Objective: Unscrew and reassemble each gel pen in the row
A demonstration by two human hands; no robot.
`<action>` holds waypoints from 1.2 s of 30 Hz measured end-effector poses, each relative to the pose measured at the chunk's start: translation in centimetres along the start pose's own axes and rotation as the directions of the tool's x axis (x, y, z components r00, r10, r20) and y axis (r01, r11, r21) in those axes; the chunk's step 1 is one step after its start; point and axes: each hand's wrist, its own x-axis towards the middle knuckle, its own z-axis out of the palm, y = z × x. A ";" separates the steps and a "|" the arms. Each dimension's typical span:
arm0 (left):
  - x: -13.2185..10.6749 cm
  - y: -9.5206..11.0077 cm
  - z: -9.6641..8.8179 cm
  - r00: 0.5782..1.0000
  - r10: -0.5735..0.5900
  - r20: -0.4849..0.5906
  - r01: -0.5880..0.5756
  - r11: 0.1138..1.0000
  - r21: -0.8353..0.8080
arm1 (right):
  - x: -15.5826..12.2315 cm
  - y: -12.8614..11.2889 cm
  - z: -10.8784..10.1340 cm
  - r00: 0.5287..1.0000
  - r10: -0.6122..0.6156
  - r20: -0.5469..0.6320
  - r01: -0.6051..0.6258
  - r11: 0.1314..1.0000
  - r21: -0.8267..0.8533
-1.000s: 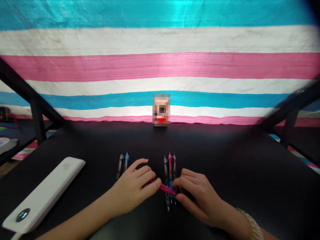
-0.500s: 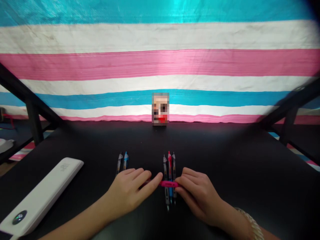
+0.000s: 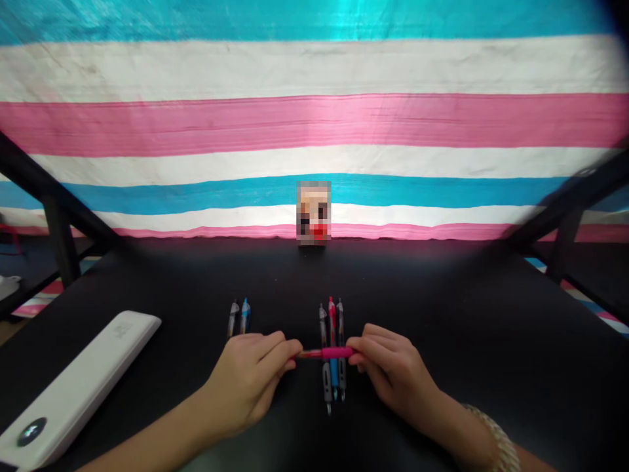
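A pen with a pink grip (image 3: 337, 353) is held level between my two hands, above three pens lying side by side. My left hand (image 3: 255, 370) pinches its clear end, where a red refill shows. The pink end sits in the closed fingers of my right hand (image 3: 390, 364). Under it lie a grey pen (image 3: 327, 387), a pen with a red top and blue grip (image 3: 335, 379) and another grey pen (image 3: 343, 380). Beyond my left hand are a clear dark pen (image 3: 232, 318) and a blue pen (image 3: 245, 314), their lower parts hidden by that hand.
On the black table (image 3: 442, 295), a long white device (image 3: 83, 387) with a round dark display lies at the left. A small blurred box (image 3: 313, 213) stands at the back edge before a striped sheet (image 3: 417, 118). Black frame bars (image 3: 555, 210) slant at both sides.
My left hand's fingers have drawn back left and closed on the pen's clear end, so more of the pen shows. The pen has risen slightly in view; my right hand keeps its hold.
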 end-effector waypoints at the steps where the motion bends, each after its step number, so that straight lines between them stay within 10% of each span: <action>1: -0.1 0.1 0.0 1.000 -0.027 0.008 0.027 0.999 -0.039 | 0.0 0.0 0.0 1.000 -0.006 -0.007 0.006 1.000 -0.005; 9: 0.1 0.7 0.0 0.933 -0.297 0.203 0.356 0.842 -0.405 | -0.3 0.0 -0.1 0.996 -0.077 -0.043 0.074 0.995 -0.074; 18: -0.1 -0.4 -0.1 0.945 -0.301 -0.131 0.242 0.908 -0.341 | 0.3 -0.2 -1.1 0.983 0.176 -0.044 -0.174 0.984 0.042; 28: 0.5 0.0 -0.5 0.868 -0.491 -0.073 0.404 0.785 -0.470 | 0.2 -0.3 -0.8 0.954 0.291 -0.073 -0.276 0.947 0.162; 36: 0.5 0.2 -0.4 0.863 -0.499 -0.074 0.397 0.763 -0.511 | 0.8 -0.5 -1.4 0.889 0.435 0.139 -0.457 0.846 0.273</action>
